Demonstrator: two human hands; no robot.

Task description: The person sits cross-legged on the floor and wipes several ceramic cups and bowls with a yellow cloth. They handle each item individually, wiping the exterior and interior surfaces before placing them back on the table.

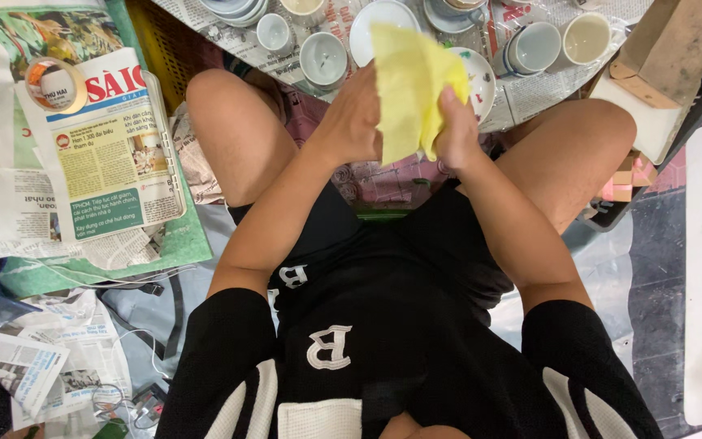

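A tape roll point(56, 84) lies on newspapers point(111, 150) at far left. The left hand point(353, 122) grips the left edge of a yellow cloth point(410, 85), held up between the knees. The right hand point(457, 130) clenches the cloth's bunched right side. Beyond, cups point(323, 57) and 1 saucer point(380, 19) sit on newsprint; a cardboard box point(666, 49) stands at right.

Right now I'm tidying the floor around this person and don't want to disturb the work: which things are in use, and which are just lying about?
In use:
- yellow cloth, held up by the left hand and right hand
- white cups and saucers on newspaper just beyond the hands

Lying about:
- tape roll
- newspaper stack
- cardboard box
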